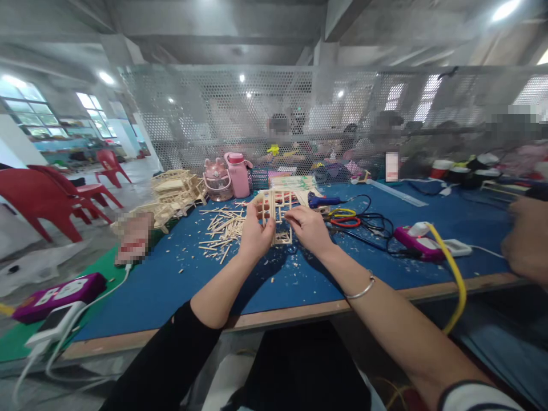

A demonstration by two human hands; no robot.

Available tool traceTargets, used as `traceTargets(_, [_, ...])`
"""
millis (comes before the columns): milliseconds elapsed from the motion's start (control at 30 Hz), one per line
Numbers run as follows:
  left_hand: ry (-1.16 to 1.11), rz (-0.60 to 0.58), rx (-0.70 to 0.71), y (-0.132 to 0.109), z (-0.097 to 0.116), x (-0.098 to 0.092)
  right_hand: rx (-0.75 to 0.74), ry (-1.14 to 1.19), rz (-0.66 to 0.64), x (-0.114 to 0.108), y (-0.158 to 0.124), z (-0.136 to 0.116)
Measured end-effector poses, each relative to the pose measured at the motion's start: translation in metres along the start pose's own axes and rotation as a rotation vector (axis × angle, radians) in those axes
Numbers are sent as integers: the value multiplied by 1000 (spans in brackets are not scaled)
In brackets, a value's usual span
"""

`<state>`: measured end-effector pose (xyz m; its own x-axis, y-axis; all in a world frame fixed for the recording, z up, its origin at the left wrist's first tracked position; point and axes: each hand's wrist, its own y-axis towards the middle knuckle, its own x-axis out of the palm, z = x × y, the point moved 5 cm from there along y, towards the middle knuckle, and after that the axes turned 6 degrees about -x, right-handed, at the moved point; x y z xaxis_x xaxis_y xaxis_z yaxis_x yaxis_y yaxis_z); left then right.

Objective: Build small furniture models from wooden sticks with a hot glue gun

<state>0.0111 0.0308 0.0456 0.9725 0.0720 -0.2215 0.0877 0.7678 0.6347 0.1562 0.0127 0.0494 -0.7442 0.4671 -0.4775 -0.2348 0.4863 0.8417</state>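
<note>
My left hand [257, 235] is wrapped round a small openwork frame of pale wooden sticks [283, 237], holding it up over the blue table mat. Thumb and fingers press on the frame's left side. My right hand [311, 229] is closed in a pinch at the frame's right side; whatever its fingertips grip is too small to make out. To the left of the frame lies a loose pile of thin wooden sticks [225, 231]. Just beyond my right hand rests a blue-handled tool [322, 200] with a black cord, its front end partly hidden.
Finished-looking wooden stick models [180, 191] are stacked at the left, beside a pink bottle [238, 176]. Right of my hands are red-handled pliers [346, 221], black cables and a purple power strip [422, 244]. A clear ruler [398, 194] lies behind. Another person's hand [526, 240] is at the right.
</note>
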Motion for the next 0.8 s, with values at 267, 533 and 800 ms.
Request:
traceTargets(267, [318, 110, 175, -2, 17, -7, 12, 52, 36, 0, 1, -1])
traceTargets(533, [487, 23, 223, -4, 25, -4, -18, 81, 27, -1, 2, -2])
traceTargets(800, [100, -91, 18, -4, 8, 6, 215, 367, 91, 7, 0, 12])
